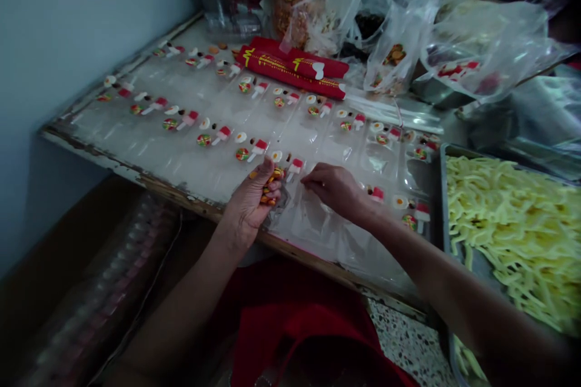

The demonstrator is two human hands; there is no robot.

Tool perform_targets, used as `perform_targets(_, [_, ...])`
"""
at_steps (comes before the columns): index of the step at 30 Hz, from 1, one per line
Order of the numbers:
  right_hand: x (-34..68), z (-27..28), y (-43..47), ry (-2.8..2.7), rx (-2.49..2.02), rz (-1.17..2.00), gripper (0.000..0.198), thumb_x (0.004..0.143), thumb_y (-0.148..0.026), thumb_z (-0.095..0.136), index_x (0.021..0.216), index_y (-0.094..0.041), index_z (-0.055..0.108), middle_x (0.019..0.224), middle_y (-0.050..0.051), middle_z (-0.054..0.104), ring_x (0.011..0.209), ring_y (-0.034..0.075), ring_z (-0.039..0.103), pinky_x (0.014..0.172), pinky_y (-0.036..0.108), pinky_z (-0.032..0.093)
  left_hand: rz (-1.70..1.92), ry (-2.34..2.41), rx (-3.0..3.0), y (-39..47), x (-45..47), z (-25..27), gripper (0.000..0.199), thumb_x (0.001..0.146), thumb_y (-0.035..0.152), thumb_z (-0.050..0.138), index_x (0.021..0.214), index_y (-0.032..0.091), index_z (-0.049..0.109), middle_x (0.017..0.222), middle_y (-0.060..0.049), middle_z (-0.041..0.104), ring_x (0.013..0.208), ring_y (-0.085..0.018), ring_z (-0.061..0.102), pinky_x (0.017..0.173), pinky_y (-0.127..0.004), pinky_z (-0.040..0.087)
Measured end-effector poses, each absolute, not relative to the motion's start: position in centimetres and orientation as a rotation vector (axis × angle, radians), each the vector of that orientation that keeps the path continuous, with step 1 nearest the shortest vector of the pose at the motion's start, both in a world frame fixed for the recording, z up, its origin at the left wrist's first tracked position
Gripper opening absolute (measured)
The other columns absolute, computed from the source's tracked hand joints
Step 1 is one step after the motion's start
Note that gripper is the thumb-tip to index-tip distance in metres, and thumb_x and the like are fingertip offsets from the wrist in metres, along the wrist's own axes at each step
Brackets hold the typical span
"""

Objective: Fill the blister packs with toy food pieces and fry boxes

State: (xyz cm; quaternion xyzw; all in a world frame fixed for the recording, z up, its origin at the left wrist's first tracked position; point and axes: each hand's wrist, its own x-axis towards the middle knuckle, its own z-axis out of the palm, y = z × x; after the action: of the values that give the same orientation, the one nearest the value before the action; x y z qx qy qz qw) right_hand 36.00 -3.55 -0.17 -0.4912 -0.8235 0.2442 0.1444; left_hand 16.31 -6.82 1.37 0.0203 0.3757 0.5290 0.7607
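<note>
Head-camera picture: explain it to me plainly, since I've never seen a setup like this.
There is no machine here, just a person's two bare hands. The camera sits on their head, looking forward and down. On the table lie rows of clear plastic compartments with small pieces: red-and-white ice-pop shapes, fried-egg shapes and colorful discs. The left hand holds several orange-brown pieces. The right hand is over the compartments, fingertips together; whether it holds anything is unclear. At right, a tray carries pale yellow strips.
</note>
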Motion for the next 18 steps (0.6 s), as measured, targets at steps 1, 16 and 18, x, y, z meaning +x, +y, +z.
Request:
perform_targets(1, [36.0, -0.2, -3.2, -2.28, -1.515, 0.732, 0.012, 0.083, -0.015, 0.074, 0.092, -0.02, 0.079, 0.084, 0.003, 0.073, 0.073, 0.016, 0.065, 0.069, 0.027, 0.046, 1.16, 0.814, 0.043, -6.9, 16.3, 1.3, 0.043, 0.063, 0.031, 0.095, 0.072, 0.013, 0.057, 0.061, 0.006, 0.051, 0.045, 0.0, 0.043, 0.039, -0.009, 0.03])
perform_targets(16, [32.3, 0.6, -6.8, -1.775, -1.092, 1.227, 0.005, 0.076, -0.024, 0.071, 0.075, -0.02, 0.069, 0.069, -0.001, 0.067, 0.061, 0.012, 0.058, 0.056, 0.026, 0.045, 1.141, 0.939, 0.278, -10.7, 17.4, 0.1, 0.055, 0.06, 0.051, 0.093, 0.075, 0.014, 0.055, 0.06, 0.007, 0.049, 0.042, 0.0, 0.037, 0.037, -0.011, 0.023])
perform_targets(18, [31.7, 0.2, -5.2, -1.641, -1.162, 1.336, 0.01, 0.074, -0.026, 0.073, 0.078, -0.019, 0.067, 0.071, 0.0, 0.068, 0.061, 0.013, 0.058, 0.056, 0.026, 0.044, 1.152, 0.957, 0.264, -10.6, 16.4, 0.7, 0.053, 0.064, 0.053, 0.09, 0.077, 0.014, 0.058, 0.064, 0.005, 0.053, 0.042, 0.0, 0.038, 0.037, -0.01, 0.022])
